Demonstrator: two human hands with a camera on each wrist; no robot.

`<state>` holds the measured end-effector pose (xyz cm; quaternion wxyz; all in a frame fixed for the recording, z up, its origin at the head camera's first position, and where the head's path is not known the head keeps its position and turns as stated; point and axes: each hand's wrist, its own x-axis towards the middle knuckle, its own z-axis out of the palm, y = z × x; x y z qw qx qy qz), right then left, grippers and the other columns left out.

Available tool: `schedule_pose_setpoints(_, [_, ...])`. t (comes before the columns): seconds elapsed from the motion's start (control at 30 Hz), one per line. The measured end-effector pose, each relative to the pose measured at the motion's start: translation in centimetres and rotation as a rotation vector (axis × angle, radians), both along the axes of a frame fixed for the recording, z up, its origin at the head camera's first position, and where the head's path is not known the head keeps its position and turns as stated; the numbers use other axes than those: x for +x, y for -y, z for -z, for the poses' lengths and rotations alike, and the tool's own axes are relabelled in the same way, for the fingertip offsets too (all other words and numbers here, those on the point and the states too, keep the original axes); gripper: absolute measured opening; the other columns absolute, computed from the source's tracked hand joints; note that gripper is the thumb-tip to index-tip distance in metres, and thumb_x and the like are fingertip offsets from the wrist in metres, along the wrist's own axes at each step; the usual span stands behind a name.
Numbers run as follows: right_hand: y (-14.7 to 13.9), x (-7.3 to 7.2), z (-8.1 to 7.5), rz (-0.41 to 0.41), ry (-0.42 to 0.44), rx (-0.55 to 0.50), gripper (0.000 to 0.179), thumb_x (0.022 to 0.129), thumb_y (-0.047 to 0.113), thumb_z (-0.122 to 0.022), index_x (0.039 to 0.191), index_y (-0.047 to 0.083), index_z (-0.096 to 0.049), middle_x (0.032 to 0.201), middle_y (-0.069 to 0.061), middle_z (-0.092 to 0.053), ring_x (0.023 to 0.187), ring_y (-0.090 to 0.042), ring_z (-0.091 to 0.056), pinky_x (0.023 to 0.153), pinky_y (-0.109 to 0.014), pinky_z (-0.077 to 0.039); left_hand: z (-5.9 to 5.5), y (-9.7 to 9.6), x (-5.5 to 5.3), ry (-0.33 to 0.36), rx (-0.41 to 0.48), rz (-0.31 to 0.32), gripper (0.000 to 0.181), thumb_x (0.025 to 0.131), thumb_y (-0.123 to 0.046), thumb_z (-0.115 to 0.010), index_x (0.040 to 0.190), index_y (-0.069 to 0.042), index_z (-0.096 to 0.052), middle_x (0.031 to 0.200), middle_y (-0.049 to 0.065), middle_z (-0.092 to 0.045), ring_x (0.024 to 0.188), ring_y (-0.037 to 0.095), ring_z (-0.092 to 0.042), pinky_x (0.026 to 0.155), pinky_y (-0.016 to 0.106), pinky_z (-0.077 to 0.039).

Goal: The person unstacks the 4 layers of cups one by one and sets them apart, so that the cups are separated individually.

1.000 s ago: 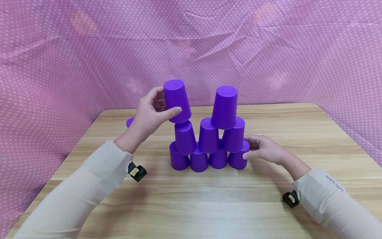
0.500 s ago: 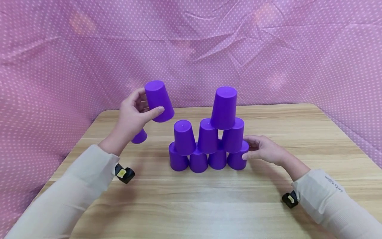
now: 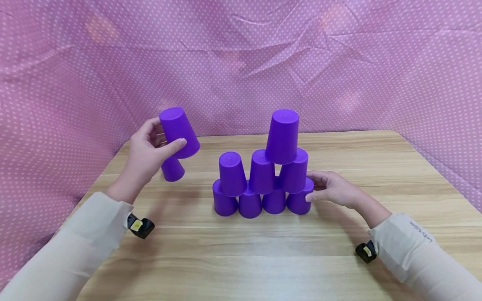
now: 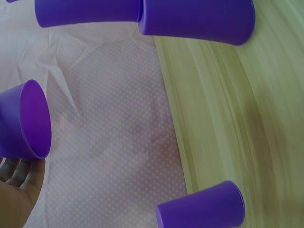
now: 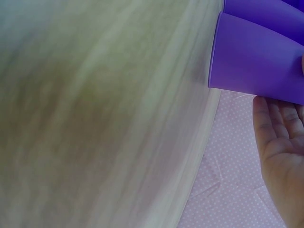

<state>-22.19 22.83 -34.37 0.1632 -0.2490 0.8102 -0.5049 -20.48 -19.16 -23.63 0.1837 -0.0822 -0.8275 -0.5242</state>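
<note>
My left hand (image 3: 142, 152) grips an upside-down purple cup (image 3: 178, 131) in the air, slightly tilted, thumb on its near side. In the left wrist view the open mouth of that cup (image 4: 12, 123) shows at the left edge. Below it, a lone purple cup (image 3: 173, 170) stands upside down on the table. My right hand (image 3: 337, 189) holds the rightmost bottom cup (image 3: 298, 203) of a purple cup stack between thumb and fingers. Three cups form the stack's middle row, among them the left one (image 3: 231, 174). One top cup (image 3: 283, 138) sits over the right pair.
The wooden table (image 3: 233, 259) carries the stack near its middle. Pink dotted cloth (image 3: 241, 75) hangs behind and at both sides. A small black camera (image 3: 141, 226) sits at the left wrist, another camera (image 3: 365, 251) at the right.
My left hand has carried its cup leftward, away from above the stack's left middle cup, to over the lone cup. The right hand and the stack have stayed in place.
</note>
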Motion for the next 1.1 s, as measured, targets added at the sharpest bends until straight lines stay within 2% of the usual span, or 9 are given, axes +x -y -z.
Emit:
schedule_pose_setpoints(0.3, [0.0,0.1,0.1,0.001,-0.002,-0.004,0.06,0.08,0.011,-0.071,0.13,-0.007,-0.044,0.116,-0.021,-0.06,0.099,-0.013,-0.061,0.087,-0.025,-0.051,0.6,1.4,0.2,0.009,-0.002,-0.055,0.058,0.078,-0.017,-0.075,0.129,-0.011,-0.048,0.105,-0.008,-0.059,0.092,0.003,-0.06,0.081,0.014,-0.05])
schedule_pose_setpoints(0.53, [-0.2,0.1,0.2,0.007,-0.023,-0.008,0.059,0.079,0.01,-0.071,0.129,-0.008,-0.045,0.113,-0.02,-0.062,0.098,-0.012,-0.062,0.086,-0.025,-0.051,1.5,2.2,0.4,0.042,-0.029,-0.1,0.06,0.079,-0.022,-0.074,0.131,-0.01,-0.046,0.11,-0.003,-0.056,0.093,0.002,-0.058,0.083,0.015,-0.05])
schedule_pose_setpoints(0.7, [-0.2,0.0,0.3,0.006,-0.01,-0.006,0.059,0.08,0.01,-0.071,0.129,-0.008,-0.045,0.115,-0.021,-0.061,0.099,-0.013,-0.061,0.087,-0.025,-0.051,2.7,2.6,0.1,0.061,-0.035,-0.124,0.063,0.079,-0.024,-0.074,0.132,-0.008,-0.045,0.111,-0.001,-0.055,0.093,0.001,-0.057,0.084,0.015,-0.05])
schedule_pose_setpoints(1.0, [0.0,-0.1,0.1,0.006,-0.004,0.0,0.06,0.079,0.012,-0.072,0.13,-0.006,-0.045,0.116,-0.02,-0.06,0.1,-0.014,-0.061,0.087,-0.025,-0.051,5.2,3.5,-0.3,0.077,0.036,-0.162,0.062,0.079,-0.019,-0.074,0.132,-0.006,-0.045,0.106,-0.005,-0.056,0.092,0.001,-0.058,0.083,0.013,-0.05])
schedule_pose_setpoints(1.1, [0.0,-0.1,0.1,0.007,-0.008,0.001,0.06,0.079,0.012,-0.072,0.13,-0.005,-0.046,0.115,-0.02,-0.061,0.1,-0.014,-0.061,0.087,-0.026,-0.051,6.0,3.7,-0.4,0.119,0.036,-0.178,0.064,0.08,-0.022,-0.074,0.133,-0.006,-0.043,0.113,0.002,-0.055,0.097,0.004,-0.057,0.087,0.017,-0.05])
